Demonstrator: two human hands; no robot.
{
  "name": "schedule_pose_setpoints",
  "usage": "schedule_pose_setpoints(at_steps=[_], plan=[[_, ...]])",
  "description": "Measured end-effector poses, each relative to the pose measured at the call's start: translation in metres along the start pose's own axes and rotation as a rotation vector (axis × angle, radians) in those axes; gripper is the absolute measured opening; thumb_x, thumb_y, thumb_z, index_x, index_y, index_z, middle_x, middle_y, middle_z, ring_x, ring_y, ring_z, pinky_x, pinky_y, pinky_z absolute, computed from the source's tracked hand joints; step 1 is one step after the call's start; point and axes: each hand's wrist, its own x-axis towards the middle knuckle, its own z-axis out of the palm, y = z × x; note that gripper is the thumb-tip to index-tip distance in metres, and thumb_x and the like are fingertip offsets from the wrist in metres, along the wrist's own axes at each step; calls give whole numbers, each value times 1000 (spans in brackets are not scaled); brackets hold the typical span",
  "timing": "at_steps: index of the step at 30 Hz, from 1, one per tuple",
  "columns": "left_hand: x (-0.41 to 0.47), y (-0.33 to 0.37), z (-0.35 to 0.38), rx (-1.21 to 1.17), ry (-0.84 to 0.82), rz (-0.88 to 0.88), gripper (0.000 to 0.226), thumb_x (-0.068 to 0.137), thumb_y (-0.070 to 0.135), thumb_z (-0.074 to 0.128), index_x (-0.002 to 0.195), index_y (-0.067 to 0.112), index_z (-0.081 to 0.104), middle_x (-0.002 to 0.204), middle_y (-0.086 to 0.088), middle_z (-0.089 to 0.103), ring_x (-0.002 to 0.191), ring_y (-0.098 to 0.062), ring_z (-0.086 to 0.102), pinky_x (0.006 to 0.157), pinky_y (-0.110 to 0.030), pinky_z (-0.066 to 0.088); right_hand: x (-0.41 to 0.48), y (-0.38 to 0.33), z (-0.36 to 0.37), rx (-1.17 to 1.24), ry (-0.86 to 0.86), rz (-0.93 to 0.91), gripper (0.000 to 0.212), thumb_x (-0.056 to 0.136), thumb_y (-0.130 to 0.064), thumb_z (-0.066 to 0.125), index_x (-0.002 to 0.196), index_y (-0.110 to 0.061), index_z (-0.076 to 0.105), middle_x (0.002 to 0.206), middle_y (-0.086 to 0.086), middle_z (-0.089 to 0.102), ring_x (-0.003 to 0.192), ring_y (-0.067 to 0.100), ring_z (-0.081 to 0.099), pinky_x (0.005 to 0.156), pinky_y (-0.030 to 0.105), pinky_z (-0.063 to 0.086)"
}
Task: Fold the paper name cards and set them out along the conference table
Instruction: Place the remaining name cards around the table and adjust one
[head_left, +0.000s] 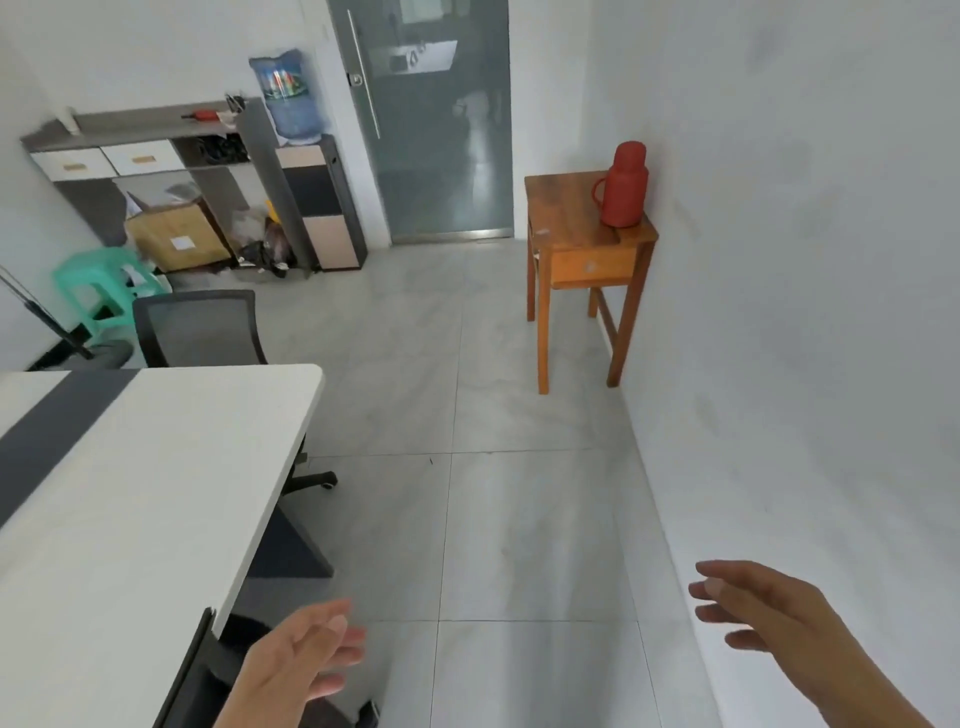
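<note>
The white conference table with a dark stripe fills the left side, and its corner reaches toward the middle of the view. No paper name cards show anywhere in view. My left hand hovers just off the table's near right edge, fingers relaxed and spread, holding nothing. My right hand hangs over the floor near the right wall, fingers loosely extended and empty.
A black mesh chair stands at the table's far end. A wooden side table with a red thermos stands against the right wall. At the back are a glass door, a water dispenser, shelving and a green stool.
</note>
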Motion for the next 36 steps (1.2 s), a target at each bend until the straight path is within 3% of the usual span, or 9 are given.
schedule_pose_setpoints(at_steps=[8,13,17,21,24,29,33,36], plan=[[135,61,16,-116,146,-57,19,94,9,52,104,12,69,88,-9,77,90,-30,71,76,-42,54,203,-103,30,-135,-129,-102,16,90,-8,61,99,-13,72,87,1,78,77,15,74,70,35,52],[259,112,12,-140,179,-64,19,94,5,51,102,8,68,84,-11,77,90,-35,70,82,-49,51,321,-147,63,-123,-140,-53,15,89,-7,61,99,-12,72,85,1,78,75,16,74,70,36,53],[367,188,0,-128,173,11,18,94,4,52,102,7,68,84,-11,77,88,-34,70,82,-49,52,407,-204,89,-114,-121,-27,15,89,-7,62,97,-12,73,83,1,78,73,16,74,71,38,54],[462,263,-3,-134,157,69,18,93,7,52,101,9,68,88,-16,76,82,-29,71,72,-39,51,484,-267,110,-88,-116,-48,15,89,-6,61,95,-13,73,83,2,78,74,16,74,70,37,54],[524,301,-6,-133,126,80,19,94,6,51,101,12,68,89,-13,76,85,-30,71,75,-41,52,549,-299,130,-94,-131,-38,15,89,-5,61,95,-12,73,82,1,78,73,18,74,69,38,53],[631,329,-16,-160,210,-28,19,94,9,51,104,11,68,89,-11,76,88,-31,70,77,-44,52,685,-348,172,-104,-223,56,14,89,-8,62,98,-12,72,85,3,78,90,26,71,74,39,52],[708,358,-23,-203,293,-96,20,93,9,53,105,8,69,90,-14,76,91,-35,69,81,-48,51,799,-408,209,-118,-311,108,20,84,-16,65,102,-8,69,95,8,75,93,28,68,88,47,49],[758,392,-33,-244,377,-91,20,94,9,53,105,9,70,92,-13,76,92,-34,70,83,-49,52,875,-466,248,-160,-394,85,18,87,-13,63,104,-8,68,99,10,73,95,29,67,86,45,50]])
